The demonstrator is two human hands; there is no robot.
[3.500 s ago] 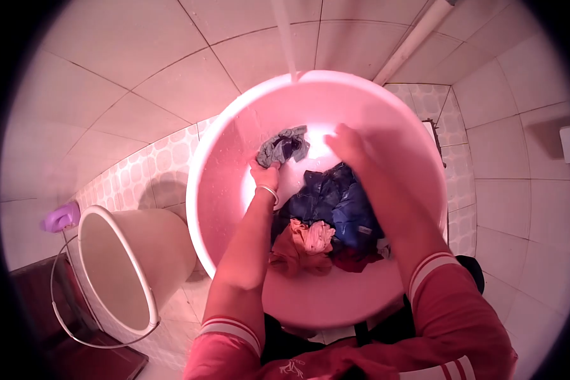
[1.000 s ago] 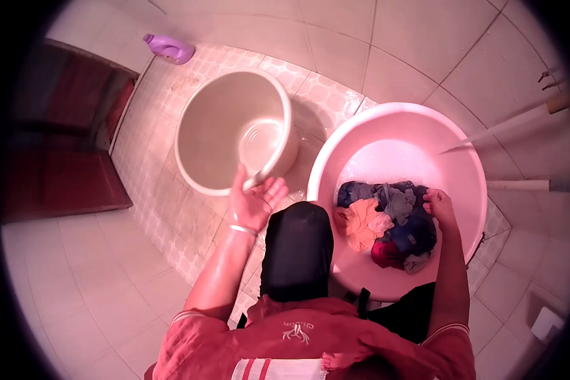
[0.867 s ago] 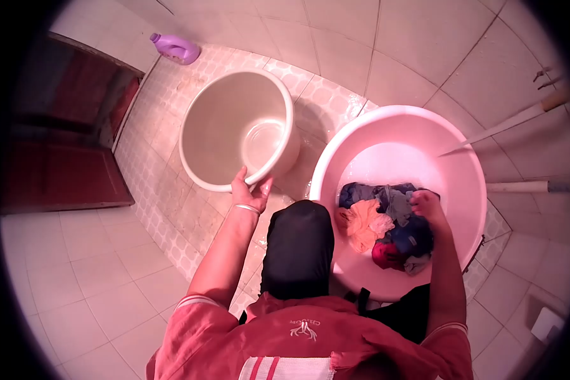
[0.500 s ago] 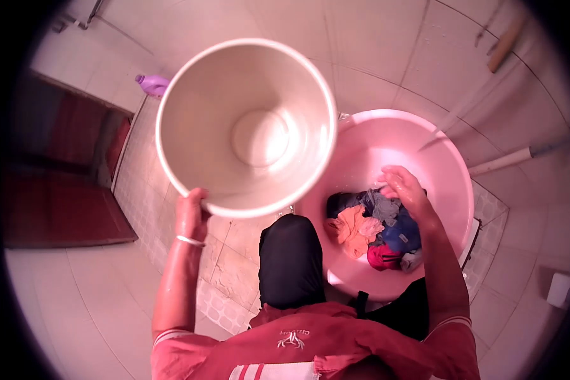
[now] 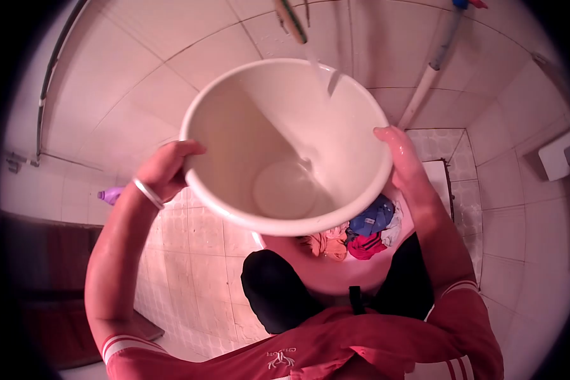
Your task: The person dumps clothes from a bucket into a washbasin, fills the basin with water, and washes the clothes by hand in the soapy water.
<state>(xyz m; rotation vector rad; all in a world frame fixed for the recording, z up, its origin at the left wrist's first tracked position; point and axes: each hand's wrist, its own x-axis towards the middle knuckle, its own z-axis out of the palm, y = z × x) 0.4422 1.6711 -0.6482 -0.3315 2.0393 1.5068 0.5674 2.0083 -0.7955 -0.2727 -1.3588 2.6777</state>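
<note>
Between my hands is a large white bucket (image 5: 234, 120), its mouth tilted toward me. My left hand (image 5: 169, 168) grips the rim at the left, thumb over the edge. On the opposite side my right hand (image 5: 402, 152) is closed on the rim. A stream of water (image 5: 320, 69) falls into the bucket, and some water shows at its bottom. Beneath it stands a pink tub (image 5: 310, 269), partly hidden by the bucket. Wet clothes lie in the tub: a blue piece (image 5: 372, 218), a red piece (image 5: 364, 247) and orange ones (image 5: 329, 246).
Above hangs the spout (image 5: 290, 20) that the water runs from. A pipe (image 5: 424, 95) runs up the tiled wall on the right. A purple bottle (image 5: 110, 195) stands at the left, above a dark red door (image 5: 63, 323). A white holder (image 5: 560, 155) is at far right.
The bucket has moved right, over the tub and under the running water. My right hand has left the clothes and taken hold of the rim. The view has turned to the right.
</note>
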